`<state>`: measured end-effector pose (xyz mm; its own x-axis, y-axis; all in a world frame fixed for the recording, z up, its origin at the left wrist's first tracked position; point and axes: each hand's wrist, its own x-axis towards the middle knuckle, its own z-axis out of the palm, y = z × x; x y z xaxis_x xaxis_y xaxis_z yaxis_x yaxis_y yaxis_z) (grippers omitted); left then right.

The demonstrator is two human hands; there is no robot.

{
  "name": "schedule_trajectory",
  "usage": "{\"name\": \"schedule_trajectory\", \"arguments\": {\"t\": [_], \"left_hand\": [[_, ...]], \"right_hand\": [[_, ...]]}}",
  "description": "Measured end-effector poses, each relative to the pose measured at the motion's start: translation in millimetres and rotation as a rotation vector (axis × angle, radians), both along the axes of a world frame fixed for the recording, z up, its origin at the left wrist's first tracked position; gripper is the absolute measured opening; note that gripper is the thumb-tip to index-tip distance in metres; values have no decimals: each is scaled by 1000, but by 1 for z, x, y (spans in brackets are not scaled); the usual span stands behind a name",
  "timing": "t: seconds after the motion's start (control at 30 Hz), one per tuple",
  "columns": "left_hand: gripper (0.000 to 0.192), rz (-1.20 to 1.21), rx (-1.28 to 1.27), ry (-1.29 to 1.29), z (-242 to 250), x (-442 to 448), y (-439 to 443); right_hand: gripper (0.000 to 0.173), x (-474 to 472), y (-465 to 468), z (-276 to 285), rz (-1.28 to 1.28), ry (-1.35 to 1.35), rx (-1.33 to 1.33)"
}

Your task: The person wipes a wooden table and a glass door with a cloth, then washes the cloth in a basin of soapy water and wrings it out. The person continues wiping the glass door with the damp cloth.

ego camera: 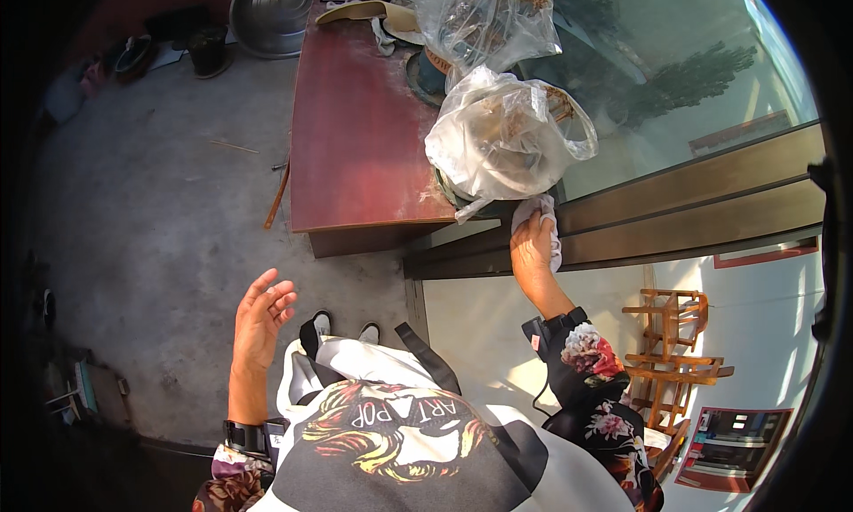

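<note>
My right hand (532, 251) grips a whitish cloth (545, 221) and presses it against the dark metal window frame (626, 212), just beyond the corner of a reddish-brown wooden table (363, 145). My left hand (263, 315) is raised over the floor with its fingers apart and slightly bent, holding nothing. Close above my right hand, a pot wrapped in a clear plastic bag (496, 139) stands at the table's window side. Behind it is another clear plastic bag (490, 19) with dry plant matter, over a blue-green pot (432, 72).
A beige curved object (370, 11) lies at the table's far end, near a large round metal basin (273, 12). A dark plant pot (208, 51) stands on the grey floor. Wooden chairs or stools (673, 342) are beyond the frame at right. A glass pane (633, 72) borders the table.
</note>
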<state>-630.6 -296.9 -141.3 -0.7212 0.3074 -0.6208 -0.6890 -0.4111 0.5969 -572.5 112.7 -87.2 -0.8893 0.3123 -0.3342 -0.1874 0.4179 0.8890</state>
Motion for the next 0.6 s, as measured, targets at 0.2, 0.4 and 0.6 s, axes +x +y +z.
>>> {"name": "schedule_trajectory", "arguments": {"t": [0.2, 0.4, 0.6], "left_hand": [[38, 19, -10, -10, 6, 10, -7], [38, 22, -22, -16, 10, 23, -13], [38, -23, -19, -24, 8, 23, -4]], "right_hand": [[29, -38, 15, -12, -88, -33, -18], [25, -43, 11, -6, -131, -152, -104], [29, -17, -2, -10, -187, -190, -178]]}}
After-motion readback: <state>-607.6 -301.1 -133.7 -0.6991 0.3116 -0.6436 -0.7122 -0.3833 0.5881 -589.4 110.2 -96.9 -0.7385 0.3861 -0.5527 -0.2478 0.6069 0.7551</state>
